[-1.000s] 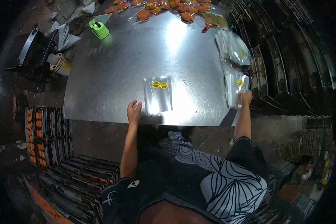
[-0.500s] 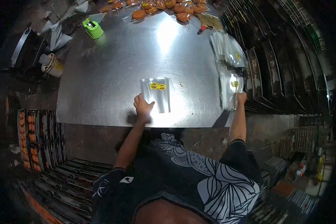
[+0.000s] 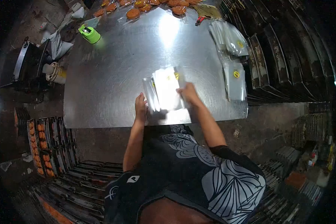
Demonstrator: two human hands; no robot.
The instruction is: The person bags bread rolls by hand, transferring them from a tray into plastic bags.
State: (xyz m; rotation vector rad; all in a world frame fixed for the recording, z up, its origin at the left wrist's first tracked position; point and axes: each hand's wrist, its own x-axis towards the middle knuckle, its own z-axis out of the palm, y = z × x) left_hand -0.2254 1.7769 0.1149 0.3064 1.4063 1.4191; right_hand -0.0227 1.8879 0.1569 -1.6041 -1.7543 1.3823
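Observation:
Clear plastic bags with yellow round labels are in front of me, near the metal table's front edge. My right hand, a little blurred, grips their right side with its fingers closed. At their left edge is my left hand, upright on its side; whether its fingers pinch the plastic is not clear. Glare hides part of the bags. More labelled bags lie at the table's right side, one stack nearer me and another behind it.
On the metal table, a green tape dispenser stands at the back left. Bagged orange-brown round items line the back edge, with a red-handled tool near a cloth. Racks of dark trays stand at the right.
My right hand has moved left from the right-hand stack to the middle, bringing bags with it. My left hand has turned from lying over the middle bags to standing at their left edge.

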